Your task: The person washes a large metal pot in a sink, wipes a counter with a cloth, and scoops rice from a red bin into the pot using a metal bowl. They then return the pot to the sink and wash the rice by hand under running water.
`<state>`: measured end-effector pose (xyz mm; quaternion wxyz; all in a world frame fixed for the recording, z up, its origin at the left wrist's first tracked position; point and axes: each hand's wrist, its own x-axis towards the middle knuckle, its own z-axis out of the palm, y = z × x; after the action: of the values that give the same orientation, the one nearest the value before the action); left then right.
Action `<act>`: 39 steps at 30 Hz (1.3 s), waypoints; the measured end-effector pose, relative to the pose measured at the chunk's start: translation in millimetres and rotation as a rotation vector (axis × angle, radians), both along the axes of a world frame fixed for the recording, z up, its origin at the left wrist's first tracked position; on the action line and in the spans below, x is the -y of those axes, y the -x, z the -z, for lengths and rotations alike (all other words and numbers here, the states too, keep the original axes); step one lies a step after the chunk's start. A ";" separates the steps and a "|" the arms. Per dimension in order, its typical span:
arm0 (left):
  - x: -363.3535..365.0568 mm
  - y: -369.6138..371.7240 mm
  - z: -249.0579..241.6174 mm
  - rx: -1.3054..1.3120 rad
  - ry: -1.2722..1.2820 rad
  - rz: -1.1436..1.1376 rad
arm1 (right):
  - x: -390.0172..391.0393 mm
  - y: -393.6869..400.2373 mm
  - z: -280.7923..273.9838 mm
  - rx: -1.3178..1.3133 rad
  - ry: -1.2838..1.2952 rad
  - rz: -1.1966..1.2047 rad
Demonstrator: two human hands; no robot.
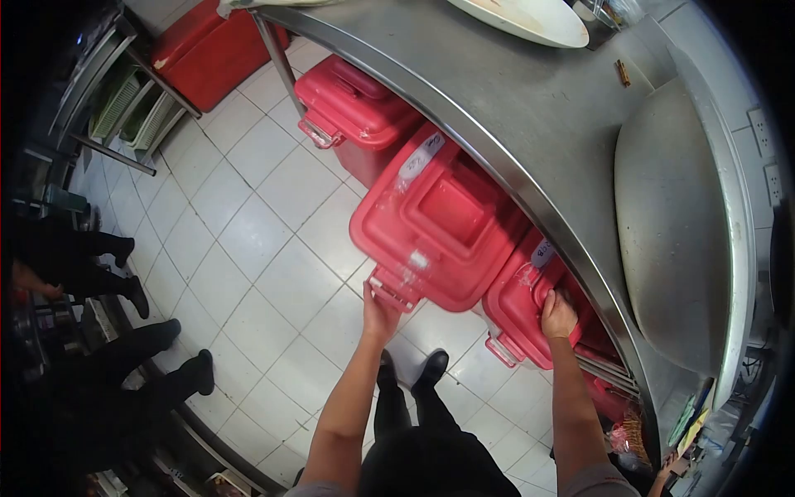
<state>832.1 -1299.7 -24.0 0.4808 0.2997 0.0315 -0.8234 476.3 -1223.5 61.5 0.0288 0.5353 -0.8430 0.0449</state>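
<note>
A large red lidded bin [397,207] stands partly out from under the steel table, with a label strip on its lid. My left hand [381,312] is closed on the latch handle [393,290] at the bin's near side. My right hand [559,316] rests on a second, smaller red bin [515,302], its fingers curled at the raised grip of that lid; the fingertips are partly hidden. The second bin also has a label and sits partly beneath the table edge. Behind the large bin is a third red lidded bin [356,103].
Above the bins runs the steel table [530,91], with a white plate [530,18] and a large metal basin [675,224]. A red box [211,54] and shelf baskets [149,120] stand at the upper left. Two people's legs [166,381] are on the left.
</note>
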 end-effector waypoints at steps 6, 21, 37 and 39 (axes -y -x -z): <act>-9.6 -116.3 36.6 0.358 -0.150 0.355 | -24.6 -80.9 -17.7 0.160 0.404 -0.087; 79.6 -109.0 -64.0 0.947 0.429 0.186 | 8.1 -222.8 -6.8 1.792 0.688 0.530; 4.5 144.9 -46.3 0.924 0.603 0.311 | -131.3 6.7 20.7 1.058 0.798 0.557; 1.2 172.7 -27.1 0.959 0.686 0.405 | -157.2 30.8 51.3 1.403 1.044 0.428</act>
<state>659.3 -1300.9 3.0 0.3449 0.4645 -0.5114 -0.6354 445.5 -1066.3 10.1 -0.2450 0.1353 -0.6208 0.7323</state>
